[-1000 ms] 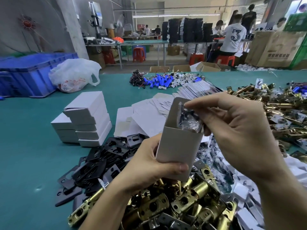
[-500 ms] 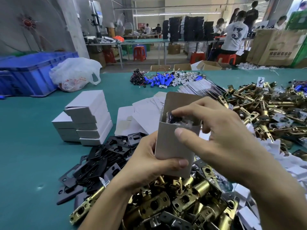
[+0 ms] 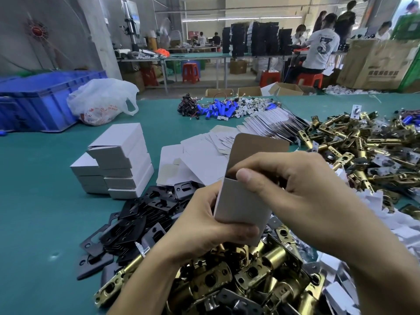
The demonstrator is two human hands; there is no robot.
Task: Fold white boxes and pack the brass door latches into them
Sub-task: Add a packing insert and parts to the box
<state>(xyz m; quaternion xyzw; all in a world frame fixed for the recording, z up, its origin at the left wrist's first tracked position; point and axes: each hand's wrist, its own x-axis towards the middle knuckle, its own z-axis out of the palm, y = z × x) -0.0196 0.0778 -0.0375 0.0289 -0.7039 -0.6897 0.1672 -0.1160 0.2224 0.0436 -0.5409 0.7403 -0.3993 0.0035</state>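
Left hand point(image 3: 204, 226) grips the white box point(image 3: 242, 201) upright at centre, steadying its open mouth. Right hand point(image 3: 300, 192) curls its fingers inside, thumb outside, pinching the rim. Brass latches point(image 3: 250, 278) heap at 6 o'clock.

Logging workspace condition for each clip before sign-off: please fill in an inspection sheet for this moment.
Surface: green table, largely covered with parts.
Job's things: white box held upright, top flap open; brass latches heaped in front and right; folded boxes stacked left; flat blanks behind.
Clutter: black plates, blue cylinders, plastic bag, blue crate.
Hands: left hand grips the box's lower part; right hand has fingers curled into the mouth, thumb on the front wall.
Cables: thin wires among the cylinders.
Surroundings: people seated at far benches, red stools, cartons.
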